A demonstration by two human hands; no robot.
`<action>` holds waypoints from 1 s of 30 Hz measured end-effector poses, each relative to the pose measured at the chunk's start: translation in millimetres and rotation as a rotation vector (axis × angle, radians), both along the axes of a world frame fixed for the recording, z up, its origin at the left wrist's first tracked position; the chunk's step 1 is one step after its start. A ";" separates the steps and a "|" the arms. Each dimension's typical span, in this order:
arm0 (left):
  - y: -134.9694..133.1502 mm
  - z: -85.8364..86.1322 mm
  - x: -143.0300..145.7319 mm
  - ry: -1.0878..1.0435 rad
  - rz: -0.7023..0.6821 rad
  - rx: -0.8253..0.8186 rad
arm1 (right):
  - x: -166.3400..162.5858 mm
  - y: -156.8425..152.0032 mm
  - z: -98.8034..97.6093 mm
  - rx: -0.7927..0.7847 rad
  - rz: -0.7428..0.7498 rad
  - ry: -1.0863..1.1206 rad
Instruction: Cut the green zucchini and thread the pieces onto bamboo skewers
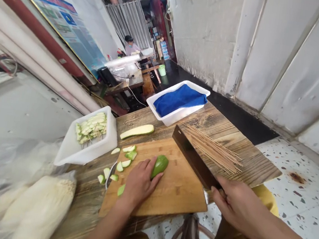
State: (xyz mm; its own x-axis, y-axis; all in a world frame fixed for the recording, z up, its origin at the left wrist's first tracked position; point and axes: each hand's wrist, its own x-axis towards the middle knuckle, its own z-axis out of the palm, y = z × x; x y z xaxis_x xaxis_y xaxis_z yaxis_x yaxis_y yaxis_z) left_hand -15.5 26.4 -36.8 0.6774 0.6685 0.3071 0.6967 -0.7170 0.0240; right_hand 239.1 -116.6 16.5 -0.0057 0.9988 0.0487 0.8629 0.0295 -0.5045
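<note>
On the wooden cutting board (182,177), my left hand (141,180) rests over a green zucchini piece (160,166), its fingers and thumb closed around the near side. My right hand (232,199) grips a cleaver (194,155) by the handle. Its dark, wide blade slants over the board's right edge, apart from the zucchini. Several cut zucchini chunks (126,163) lie along the board's left side, some on the table beyond it. A peeled pale zucchini length (137,131) lies behind the board.
A white tub (109,134) at left holds skewered slices (92,124). Another white tub (174,117) holds a blue cloth (181,99). Thin wooden skewers (213,148) lie right of the cleaver. Plastic bags (39,205) sit front left. A person (132,47) is in the background.
</note>
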 end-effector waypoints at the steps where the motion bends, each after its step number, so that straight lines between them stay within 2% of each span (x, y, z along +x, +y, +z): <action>1: 1.3 2.4 -3.2 -0.011 0.003 0.003 | -1.9 7.3 2.2 -0.009 0.025 -0.046; 3: 5.7 7.1 -6.3 -0.059 -0.068 -0.005 | -6.9 22.2 9.2 -0.031 0.079 -0.125; 7: 20.5 12.0 -6.5 -0.152 -0.313 -0.015 | -19.6 45.7 27.4 -0.070 0.158 -0.250; 12: 35.5 13.8 -7.3 -0.104 -0.467 0.018 | -30.9 57.6 44.1 -0.117 0.253 -0.381; 19: 44.0 16.4 -6.6 -0.068 -0.538 -0.034 | -38.9 61.6 60.0 -0.178 0.249 -0.472; 26: 43.2 12.4 -7.9 -0.102 -0.534 -0.055 | -49.2 60.8 79.5 -0.280 0.254 -0.494; 30: 42.5 12.1 -7.9 -0.137 -0.532 -0.058 | -51.2 60.2 82.2 -0.276 0.264 -0.495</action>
